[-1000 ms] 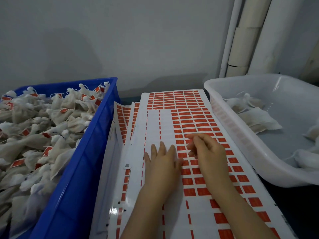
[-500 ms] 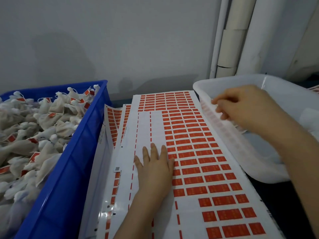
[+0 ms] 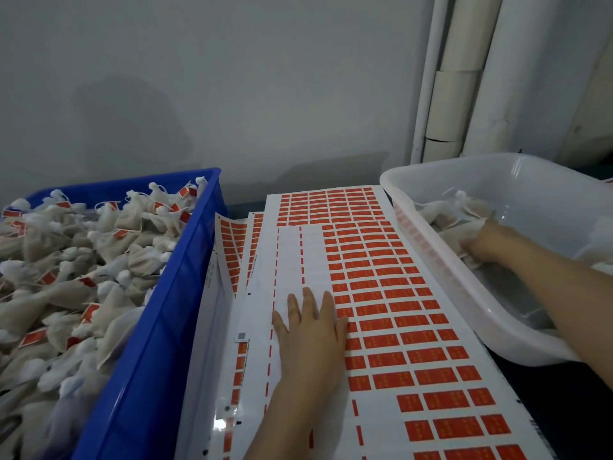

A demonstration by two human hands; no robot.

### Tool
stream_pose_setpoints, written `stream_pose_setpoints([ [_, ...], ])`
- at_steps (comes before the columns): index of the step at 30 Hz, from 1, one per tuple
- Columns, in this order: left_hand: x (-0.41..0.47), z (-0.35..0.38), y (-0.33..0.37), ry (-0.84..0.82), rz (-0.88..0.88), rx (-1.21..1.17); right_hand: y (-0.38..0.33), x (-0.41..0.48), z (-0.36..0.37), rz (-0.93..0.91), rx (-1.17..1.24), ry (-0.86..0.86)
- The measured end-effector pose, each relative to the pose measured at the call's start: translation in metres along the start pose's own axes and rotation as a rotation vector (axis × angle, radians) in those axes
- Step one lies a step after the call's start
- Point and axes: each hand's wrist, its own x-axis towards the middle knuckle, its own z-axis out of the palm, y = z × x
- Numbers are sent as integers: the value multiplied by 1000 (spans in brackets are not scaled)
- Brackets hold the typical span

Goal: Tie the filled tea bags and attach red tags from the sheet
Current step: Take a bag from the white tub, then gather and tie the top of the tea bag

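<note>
Blue crate (image 3: 142, 360) well off to the thumb-less side of the flat left hand (image 3: 310, 330), heaped with soft tied bags already carrying red tags. White tub (image 3: 441, 270) beyond the other edge of the sheet, holding the loose filled tea bags (image 3: 444, 217) yet to be tied, right under and around the right hand (image 3: 484, 244). Sticker sheet (image 3: 391, 410) between the two bins, limp and glossy, likely to slide unless pinned. Left hand spread palm-down on it, fingers (image 3: 310, 303) straight and together, gripping nothing, tips on the bare stripped column with red tags (image 3: 381, 297) just beside the outermost finger. Right hand down among the bags in the tub, fingers curled; seems closed on one bag, though blur and glare off the tub wall leave that unsure. Bags look light, floppy and easily crushed: best pinched at the gathered neck, not the full belly. Tags thin and sticky: best lifted by a corner with a fingernail, then carried edge-on to avoid folding.
</note>
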Motion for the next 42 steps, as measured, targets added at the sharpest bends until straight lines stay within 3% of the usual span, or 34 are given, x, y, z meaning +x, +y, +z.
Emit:
stream_pose_setpoints([
  [5,-1,-1,0,-7,8,-20,-1,-7,0,1,300,53],
  [8,-2,-2,-1,-4,10,-28,7,-10,-1,78,312,116],
  [11,-2,-2,-1,-2,9,-30,8,-17,-8,91,156,135],
  [18,1,0,-1,6,9,-29,-14,-38,-24,-150,-24,142],
  [24,2,0,-2,9,11,-29,-31,-90,-38,-211,-359,224],
  [33,2,-1,-4,14,23,-42,-10,-160,-43,-521,265,297],
  [42,0,0,-6,21,29,-54,13,-153,-30,-317,574,179],
])
